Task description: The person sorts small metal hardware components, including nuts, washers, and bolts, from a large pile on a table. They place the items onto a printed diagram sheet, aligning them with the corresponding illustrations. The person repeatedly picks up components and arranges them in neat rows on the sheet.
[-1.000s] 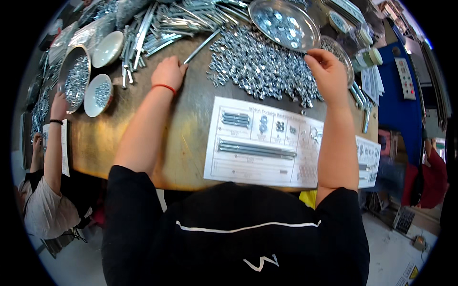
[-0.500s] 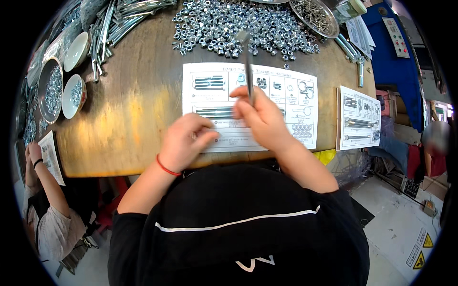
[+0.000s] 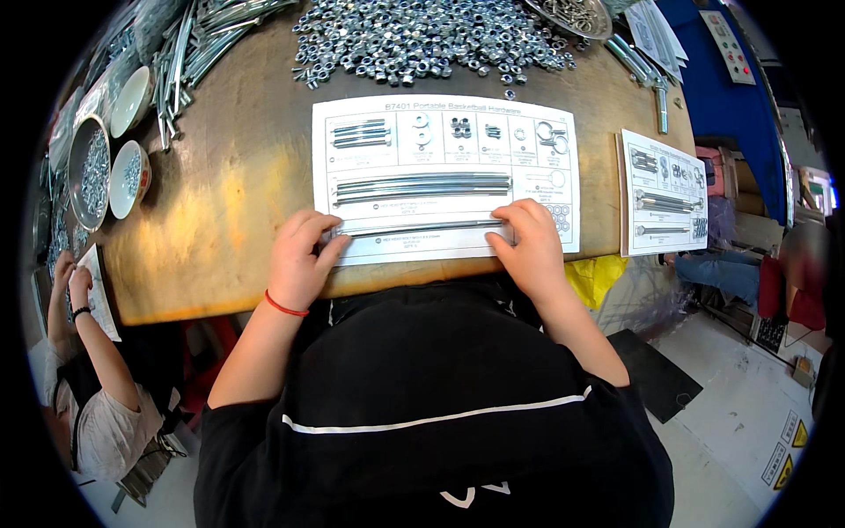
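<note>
A long thin steel bolt (image 3: pixel 422 229) lies level across the lower row of a white printed sheet (image 3: pixel 546 242) in front of me. My left hand (image 3: pixel 299 253) pinches its left end between thumb and fingers. At the other end, my right hand (image 3: pixel 533 245) closes thumb and fingers round the tip. Above it, a bundle of longer bolts (image 3: pixel 422 187) shows in the sheet's middle row. The top row shows short bolts (image 3: pixel 361 134), washers, nuts and clamps; I cannot tell which of these are printed.
A heap of nuts (image 3: pixel 431 40) covers the far table. Long bolts (image 3: pixel 180 75) lie at far left, beside bowls of small hardware (image 3: pixel 130 180) and a metal dish (image 3: pixel 77 167). A second sheet (image 3: pixel 664 198) is at the right edge. Another person's hands (image 3: pixel 72 275) work at left.
My right hand has swung the long bolt down from upright to flat on the sheet. My hands have moved apart, one to each end. The whole view has shifted slightly.
</note>
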Demonstrator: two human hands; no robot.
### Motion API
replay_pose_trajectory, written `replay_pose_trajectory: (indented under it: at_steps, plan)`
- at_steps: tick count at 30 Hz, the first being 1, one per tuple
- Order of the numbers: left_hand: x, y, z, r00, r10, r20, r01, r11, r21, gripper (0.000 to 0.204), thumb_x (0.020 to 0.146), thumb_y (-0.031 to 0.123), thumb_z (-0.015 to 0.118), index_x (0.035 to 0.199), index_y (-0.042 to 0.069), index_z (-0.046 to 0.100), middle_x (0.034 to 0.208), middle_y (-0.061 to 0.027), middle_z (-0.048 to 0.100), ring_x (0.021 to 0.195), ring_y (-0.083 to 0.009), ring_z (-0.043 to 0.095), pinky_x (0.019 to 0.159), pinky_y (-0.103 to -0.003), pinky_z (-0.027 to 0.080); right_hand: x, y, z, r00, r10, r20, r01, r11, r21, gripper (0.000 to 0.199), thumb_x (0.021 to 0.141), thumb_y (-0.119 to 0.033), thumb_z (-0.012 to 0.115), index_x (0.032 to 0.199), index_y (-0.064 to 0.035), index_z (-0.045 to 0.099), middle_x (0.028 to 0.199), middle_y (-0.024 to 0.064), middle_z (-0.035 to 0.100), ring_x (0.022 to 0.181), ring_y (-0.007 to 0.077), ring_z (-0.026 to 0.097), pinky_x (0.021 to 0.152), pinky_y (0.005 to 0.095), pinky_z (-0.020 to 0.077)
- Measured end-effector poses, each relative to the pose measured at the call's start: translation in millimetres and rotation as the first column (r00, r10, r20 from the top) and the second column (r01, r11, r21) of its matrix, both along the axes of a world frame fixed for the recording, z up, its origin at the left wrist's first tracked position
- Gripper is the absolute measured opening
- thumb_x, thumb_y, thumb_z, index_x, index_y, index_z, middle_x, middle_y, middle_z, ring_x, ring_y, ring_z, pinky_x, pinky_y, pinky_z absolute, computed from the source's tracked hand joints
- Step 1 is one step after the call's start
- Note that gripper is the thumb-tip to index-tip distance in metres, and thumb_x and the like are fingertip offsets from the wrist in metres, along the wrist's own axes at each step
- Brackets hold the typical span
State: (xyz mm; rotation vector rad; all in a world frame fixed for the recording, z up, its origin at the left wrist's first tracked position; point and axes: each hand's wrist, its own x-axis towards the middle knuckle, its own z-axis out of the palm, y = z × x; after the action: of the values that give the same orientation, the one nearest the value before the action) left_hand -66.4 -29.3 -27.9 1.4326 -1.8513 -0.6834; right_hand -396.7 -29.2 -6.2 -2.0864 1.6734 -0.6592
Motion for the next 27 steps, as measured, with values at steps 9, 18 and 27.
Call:
replay_pose_trajectory:
  at_steps: [9, 18, 27]
  plan:
    - [-1, -2, -3, 0.991, -0.016, 0.134, 0.031, 0.993, -0.110, 0.017, 0.078, 0.007, 0.076, 0.091, 0.003, 0.067, 0.085, -0.0099, 0.061, 0.074, -0.0258, 0.059, 0.067, -0.034, 0.048, -21, -1, -15, 0.989, 0.021, 0.149, -0.014, 0.999, -0.047, 0.016, 0.075, -0.004, 0.073, 0.090, -0.0049, 0.067, 0.089, 0.0112, 0.062, 0.088, 0.0337, 0.058, 0.079, 0.0413, 0.0471]
    - [30, -17, -28, 0.917, 0.366, -0.160, -0.348, 0.929, 0.129, 0.019, 0.091, 0.012, 0.067, 0.106, 0.000, 0.065, 0.087, -0.0092, 0.062, 0.074, -0.0179, 0.058, 0.068, -0.029, 0.048, -93, -145, 41, 0.994, -0.004, 0.110, 0.012, 0.997, -0.074, 0.014, 0.082, -0.012, 0.072, 0.093, -0.0048, 0.069, 0.090, 0.0102, 0.066, 0.088, 0.0278, 0.063, 0.081, 0.0368, 0.0500]
    - [19, -34, -22, 0.903, 0.428, 0.029, -0.428, 0.904, -0.012, 0.009, 0.090, 0.008, 0.065, 0.094, 0.001, 0.066, 0.083, -0.0115, 0.065, 0.075, -0.0225, 0.062, 0.069, -0.033, 0.050, -149, -387, 58, 0.647, -0.436, -0.626, 0.459, 0.878, -0.137, 0.022, 0.083, -0.014, 0.065, 0.101, -0.0060, 0.074, 0.108, 0.0152, 0.070, 0.102, 0.0339, 0.066, 0.087, 0.0450, 0.0527]
